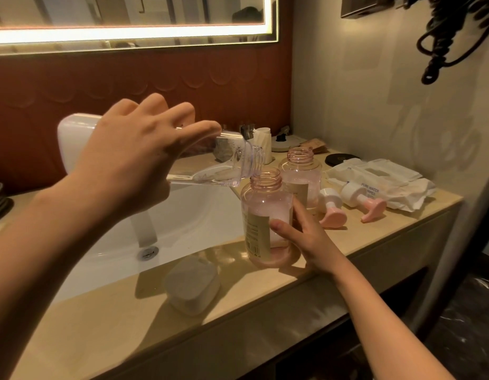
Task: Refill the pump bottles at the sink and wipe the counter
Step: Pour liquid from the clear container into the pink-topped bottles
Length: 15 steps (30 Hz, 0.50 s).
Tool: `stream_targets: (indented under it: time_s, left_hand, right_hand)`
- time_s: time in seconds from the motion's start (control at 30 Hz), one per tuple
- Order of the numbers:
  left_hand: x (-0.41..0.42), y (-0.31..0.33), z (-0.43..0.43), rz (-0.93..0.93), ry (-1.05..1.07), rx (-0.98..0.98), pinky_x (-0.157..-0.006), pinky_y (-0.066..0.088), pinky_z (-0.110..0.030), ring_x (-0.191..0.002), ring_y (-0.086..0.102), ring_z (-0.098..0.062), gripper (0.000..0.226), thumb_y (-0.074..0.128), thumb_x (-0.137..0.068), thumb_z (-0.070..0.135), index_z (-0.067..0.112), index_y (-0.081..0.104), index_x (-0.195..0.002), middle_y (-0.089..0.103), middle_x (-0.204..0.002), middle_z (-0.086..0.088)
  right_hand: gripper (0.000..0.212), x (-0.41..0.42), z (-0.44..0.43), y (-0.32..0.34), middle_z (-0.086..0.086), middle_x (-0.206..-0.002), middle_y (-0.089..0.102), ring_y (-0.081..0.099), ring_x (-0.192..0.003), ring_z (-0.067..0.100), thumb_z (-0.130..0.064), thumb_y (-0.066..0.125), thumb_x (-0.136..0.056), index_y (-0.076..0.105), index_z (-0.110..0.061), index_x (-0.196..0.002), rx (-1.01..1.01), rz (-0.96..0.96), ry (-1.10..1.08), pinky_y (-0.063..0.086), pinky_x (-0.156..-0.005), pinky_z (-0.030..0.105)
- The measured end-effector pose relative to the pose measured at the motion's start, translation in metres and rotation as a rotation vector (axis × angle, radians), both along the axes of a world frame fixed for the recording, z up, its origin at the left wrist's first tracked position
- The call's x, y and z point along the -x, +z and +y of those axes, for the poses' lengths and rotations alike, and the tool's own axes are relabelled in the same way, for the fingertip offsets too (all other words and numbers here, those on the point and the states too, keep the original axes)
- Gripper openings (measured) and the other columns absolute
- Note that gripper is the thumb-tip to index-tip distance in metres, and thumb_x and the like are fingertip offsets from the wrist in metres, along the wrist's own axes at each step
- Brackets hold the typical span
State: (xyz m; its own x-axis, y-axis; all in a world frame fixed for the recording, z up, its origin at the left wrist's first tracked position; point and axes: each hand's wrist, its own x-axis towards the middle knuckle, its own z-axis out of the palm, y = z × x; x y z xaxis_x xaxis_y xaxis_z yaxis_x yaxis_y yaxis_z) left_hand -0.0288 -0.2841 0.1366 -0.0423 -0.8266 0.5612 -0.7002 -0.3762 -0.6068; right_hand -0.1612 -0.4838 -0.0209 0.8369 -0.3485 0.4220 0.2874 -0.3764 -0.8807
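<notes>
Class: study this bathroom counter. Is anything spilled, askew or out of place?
No spill shows. One pump head and a second pump head lie loose on the counter, off the near pink bottle and far pink bottle, both open; that suits refilling.

The refill bottle (232,165), clear with a white base, lies tipped almost level under the left hand's (133,160) fingers (194,130), its open mouth jutting past their tips to just above the neck of the near bottle (265,215). That pink, labelled bottle stands upright and capless on the counter (265,303), part full of pale liquid, with the right hand's (306,237) fingers (281,229) curled round its lower side. Beyond those fingers stands the far bottle (301,174), also pink and open, and to their right two pink-and-white pumps (332,212) lie on their sides beside the wipes (388,185).
</notes>
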Motion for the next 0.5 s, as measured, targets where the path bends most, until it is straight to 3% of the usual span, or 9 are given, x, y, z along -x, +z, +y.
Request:
stream_targets:
  time_s: [0.5]
  left_hand:
    - [0.0004, 0.0021, -0.0015, -0.022, -0.006, -0.002, -0.059, 0.045, -0.042, -0.081, 0.050, -0.035, 0.083, 0.074, -0.055, 0.001, 0.022, 0.048, -0.132, 0.056, -0.100, -0.012]
  right_hand:
    - [0.079, -0.0006, -0.0002, -0.0008, -0.015, -0.126, 0.056, 0.051, -0.119, 0.003, -0.073, 0.060, -0.067, 0.043, -0.030, -0.130, 0.009, -0.005, 0.006, 0.044, -0.096, 0.023]
